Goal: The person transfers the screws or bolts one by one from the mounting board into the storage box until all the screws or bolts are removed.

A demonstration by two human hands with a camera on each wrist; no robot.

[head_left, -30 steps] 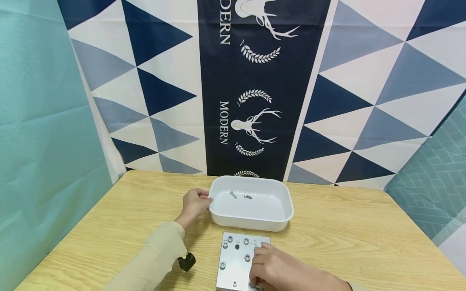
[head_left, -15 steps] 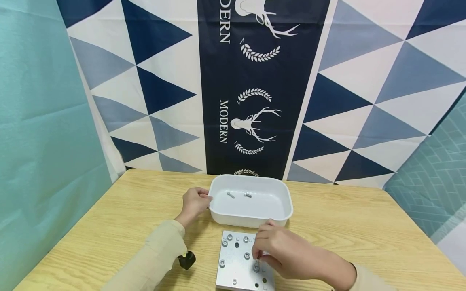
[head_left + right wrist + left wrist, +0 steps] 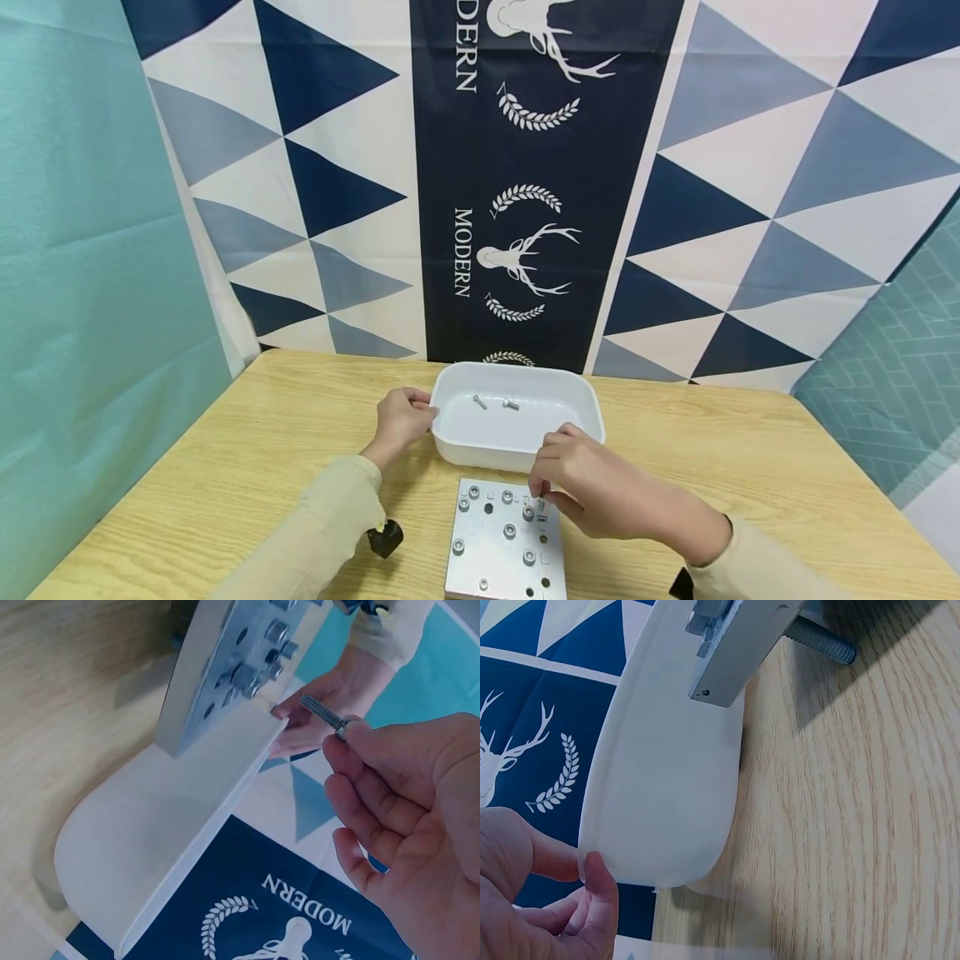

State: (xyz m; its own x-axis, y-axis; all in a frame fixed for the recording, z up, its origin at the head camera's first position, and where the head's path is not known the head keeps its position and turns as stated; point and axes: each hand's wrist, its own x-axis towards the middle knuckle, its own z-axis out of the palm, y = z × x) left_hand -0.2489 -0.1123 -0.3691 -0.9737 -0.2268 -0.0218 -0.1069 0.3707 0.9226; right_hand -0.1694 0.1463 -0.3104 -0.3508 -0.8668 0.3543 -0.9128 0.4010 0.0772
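Note:
At the left end of a white plastic tub (image 3: 517, 458), my left hand (image 3: 399, 421) pinches the rim between thumb and fingers, as the left wrist view also shows. My right hand (image 3: 588, 483) is over the far right corner of a metal plate (image 3: 487, 562). Between its thumb and forefinger it pinches a screw (image 3: 322, 712), whose threaded shank points away from the fingertips in the right wrist view. Several socket-head screws (image 3: 510, 531) stand in the plate, and open holes (image 3: 545, 582) show along its right side. Two loose screws (image 3: 480, 402) lie inside the tub.
The tub stands behind the plate on a wood-grain table (image 3: 712, 475). A patterned cloth (image 3: 517, 250) hangs behind the table, with a teal sheet (image 3: 112, 292) at the left. One screw shank (image 3: 821, 641) sticks out beneath the plate.
My right hand has moved from the plate's near right part to its far right corner, uncovering holes and a screw there. My left hand stays on the tub rim.

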